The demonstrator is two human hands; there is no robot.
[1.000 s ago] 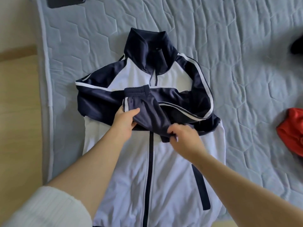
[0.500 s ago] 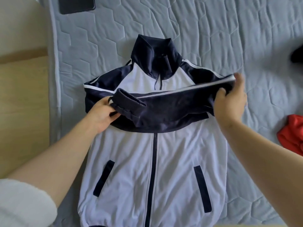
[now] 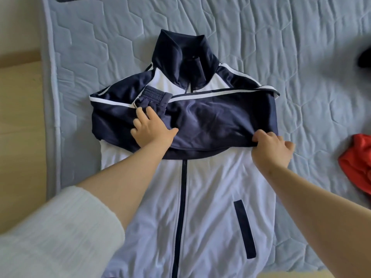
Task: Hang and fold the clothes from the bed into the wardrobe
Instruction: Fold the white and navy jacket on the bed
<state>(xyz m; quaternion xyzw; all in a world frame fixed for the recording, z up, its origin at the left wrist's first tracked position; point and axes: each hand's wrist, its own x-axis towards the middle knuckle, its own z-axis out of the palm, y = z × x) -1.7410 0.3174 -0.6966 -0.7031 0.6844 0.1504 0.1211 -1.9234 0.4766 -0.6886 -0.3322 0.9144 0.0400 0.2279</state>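
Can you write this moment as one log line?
task: fold jacket | left hand: presses sleeve | right hand: pinches sleeve edge

Quilted blue-grey bed (image 3: 281, 47), pale wooden floor (image 3: 20, 137).

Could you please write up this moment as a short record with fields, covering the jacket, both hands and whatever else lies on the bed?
garment: navy-and-white jacket, front up on the bed
sleeves: folded across the chest; top sleeve has its cuff toward the left
left hand: fingers straight, pressing the top sleeve just below the cuff
right hand: pinches the top sleeve's lower edge at the jacket's right side
also on bed: red garment at the right edge
stage: lower half not yet folded
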